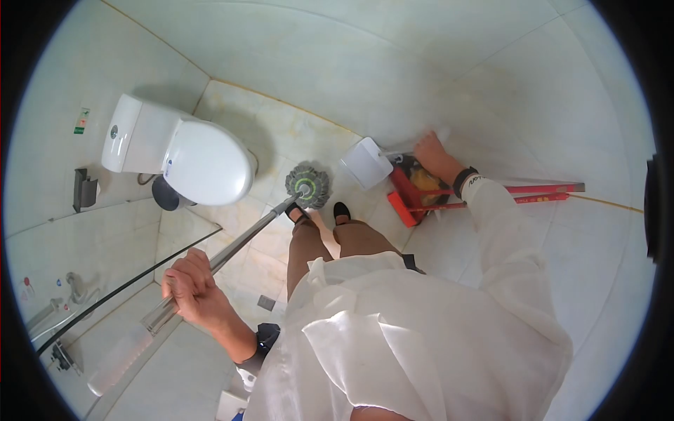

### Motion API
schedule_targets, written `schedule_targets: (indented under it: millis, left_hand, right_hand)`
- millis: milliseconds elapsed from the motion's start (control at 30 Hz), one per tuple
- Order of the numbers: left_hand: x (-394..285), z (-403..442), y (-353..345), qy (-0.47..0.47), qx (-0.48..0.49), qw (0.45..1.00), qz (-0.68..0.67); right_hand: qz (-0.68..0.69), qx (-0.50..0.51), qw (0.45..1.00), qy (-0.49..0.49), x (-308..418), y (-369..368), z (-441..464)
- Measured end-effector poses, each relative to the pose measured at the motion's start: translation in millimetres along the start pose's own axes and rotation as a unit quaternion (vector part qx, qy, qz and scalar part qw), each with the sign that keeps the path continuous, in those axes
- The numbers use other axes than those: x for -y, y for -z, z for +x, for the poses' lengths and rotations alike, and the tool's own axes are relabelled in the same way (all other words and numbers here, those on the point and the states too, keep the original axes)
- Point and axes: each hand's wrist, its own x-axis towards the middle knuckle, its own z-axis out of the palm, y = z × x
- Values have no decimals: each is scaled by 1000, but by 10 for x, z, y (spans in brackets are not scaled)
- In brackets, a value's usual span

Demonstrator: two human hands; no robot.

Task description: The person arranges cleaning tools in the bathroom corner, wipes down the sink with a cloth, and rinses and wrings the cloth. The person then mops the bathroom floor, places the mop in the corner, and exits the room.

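Observation:
My left hand (pixel 191 286) is wrapped round the metal pole of a mop (pixel 242 242), whose pale handle end points to the lower left. The grey mop head (pixel 307 186) rests on the tiled floor in front of my feet. My right hand (pixel 431 153) reaches out near the wall, its fingers closed at a translucent bag-like edge; what they grip is too unclear to name. Just below it are a dark and yellowish bundle (pixel 423 181) and a red dustpan (pixel 401 200) with red handles. A white bin lid (pixel 367 163) lies to its left.
A white toilet (pixel 209 161) with its lid down stands at the left, a dark round object (pixel 166 193) beside it. A dark-edged glass panel (pixel 133 284) crosses the lower left. A floor drain (pixel 266 302) lies near my legs.

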Motion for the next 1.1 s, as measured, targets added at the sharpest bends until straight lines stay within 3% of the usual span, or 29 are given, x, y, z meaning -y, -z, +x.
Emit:
schedule_targets:
  millis: [100,200,300,500,633,800,900,1000,1100]
  left_hand:
    - [30,-14,-7,-2,0,1000,-8]
    - [78,-26,0,-1,8,1000,-5]
    - [116,-1,-7,-1,17,1000,0]
    - [122,37,54,9,34,999,28]
    - [158,47,97,13,28,999,29]
    - [203,99,102,25,31,999,18]
    - [227,125,82,29,40,999,13]
    - [265,162,37,24,36,999,8]
    - [303,205,20,25,50,998,5]
  right_hand:
    - [-12,39,999,-18,-40,24,-73]
    - [-6,-38,999,-26,-14,94,-128]
    - [5,1,1000,-29,30,163,-75]
    - [88,-25,988,-123,207,301,-215]
    - [205,42,954,-214,159,274,-332]
    - [382,35,888,-253,188,48,-571]
    - [480,73,821,-301,429,335,-717]
    - [563,53,732,-380,626,428,-756]
    - [682,57,579,-442,760,523,-725]
